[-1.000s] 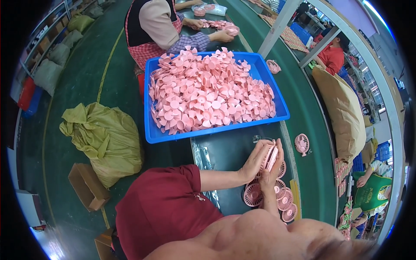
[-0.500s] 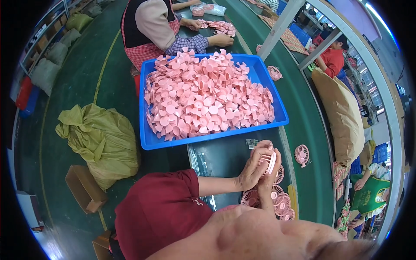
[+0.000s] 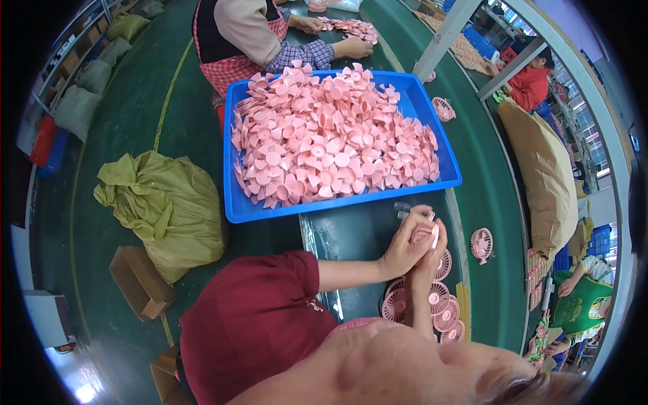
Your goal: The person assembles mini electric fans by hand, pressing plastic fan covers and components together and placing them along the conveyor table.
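Note:
A pink round fan guard (image 3: 434, 236) is held between my two hands, its edge turned up. My left hand (image 3: 403, 251) closes round it from the left, fingers bent over the top. My right hand (image 3: 437, 244) grips it from the right; my fingers hide most of the part. Below and beside my wrists lie several pink slotted fan guards (image 3: 445, 314), some overlapping. Just beyond my fingertips sits a small clear piece (image 3: 403, 208), too small to make out. Past it stands a blue tray (image 3: 283, 211) heaped with pink fan blades (image 3: 317, 148).
A green belt (image 3: 496, 297) runs along the right, carrying another pink fan guard (image 3: 481, 245). A grey post (image 3: 442, 40) and a large brown sack (image 3: 540, 179) stand beyond. On the left are a yellow-green sack (image 3: 169, 209) and a cardboard box (image 3: 140, 283). A co-worker handles pink pieces behind the tray.
The whole view has shifted slightly, with the tray now higher and farther right. My hands have closed further over the fan guard, covering more of its slotted side.

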### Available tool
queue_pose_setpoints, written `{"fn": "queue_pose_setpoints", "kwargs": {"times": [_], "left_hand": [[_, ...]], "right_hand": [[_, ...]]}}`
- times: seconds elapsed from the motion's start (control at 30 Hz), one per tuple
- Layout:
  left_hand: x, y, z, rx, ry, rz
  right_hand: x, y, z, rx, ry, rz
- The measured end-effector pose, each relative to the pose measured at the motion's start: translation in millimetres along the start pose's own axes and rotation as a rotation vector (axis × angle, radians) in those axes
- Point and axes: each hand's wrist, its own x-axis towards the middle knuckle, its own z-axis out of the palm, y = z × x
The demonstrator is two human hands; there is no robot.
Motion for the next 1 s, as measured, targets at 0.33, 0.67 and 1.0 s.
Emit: {"fn": "queue_pose_setpoints", "kwargs": {"times": [0.33,0.67,1.0], "left_hand": [[27,-22,52,0.042,-0.205,-0.034],[49,-71,175,0.135,-0.914,0.109],[66,-186,243,1.038,-1.176,0.014]], "right_hand": [[36,-17,-68,0.015,0.055,0.023],[-91,119,-388,-0.895,0.667,-0.052],[-134,38,-235,-1.018,0.141,0.247]]}}
